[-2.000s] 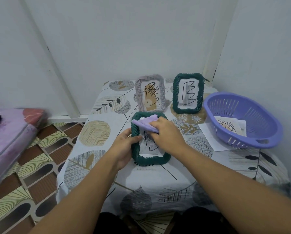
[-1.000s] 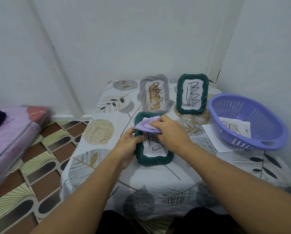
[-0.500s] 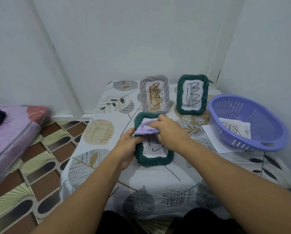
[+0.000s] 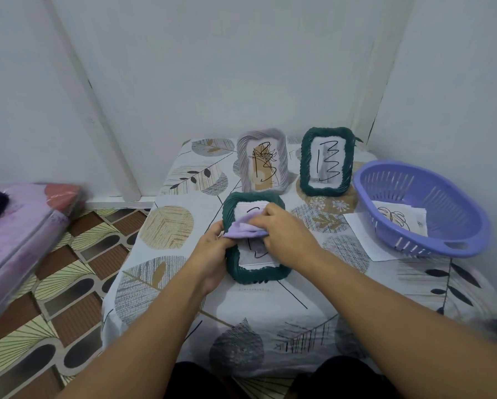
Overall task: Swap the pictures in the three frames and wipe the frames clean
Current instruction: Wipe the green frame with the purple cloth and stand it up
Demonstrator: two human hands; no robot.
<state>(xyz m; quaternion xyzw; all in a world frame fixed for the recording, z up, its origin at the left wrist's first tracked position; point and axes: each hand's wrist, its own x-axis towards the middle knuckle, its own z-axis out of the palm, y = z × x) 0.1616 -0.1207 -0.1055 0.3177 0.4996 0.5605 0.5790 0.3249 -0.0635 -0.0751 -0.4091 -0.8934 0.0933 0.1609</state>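
Observation:
A dark green woven frame (image 4: 256,276) with a scribbled picture lies flat on the table in front of me. My left hand (image 4: 212,254) grips its left edge. My right hand (image 4: 284,234) holds a lilac cloth (image 4: 241,228) pressed onto the frame's upper left part. Behind it stand a grey woven frame (image 4: 243,165) and a second green frame (image 4: 306,162), both upright with pictures inside.
A purple plastic basket (image 4: 449,223) with drawn sheets in it sits at the right, on a white paper (image 4: 362,234). The small table (image 4: 270,312) carries a leaf-print cloth and stands in a wall corner. A lilac mattress (image 4: 14,234) lies on the tiled floor at the left.
My right hand has slid the cloth leftward and down across the flat frame's upper part. My left hand keeps its grip on the frame's left edge.

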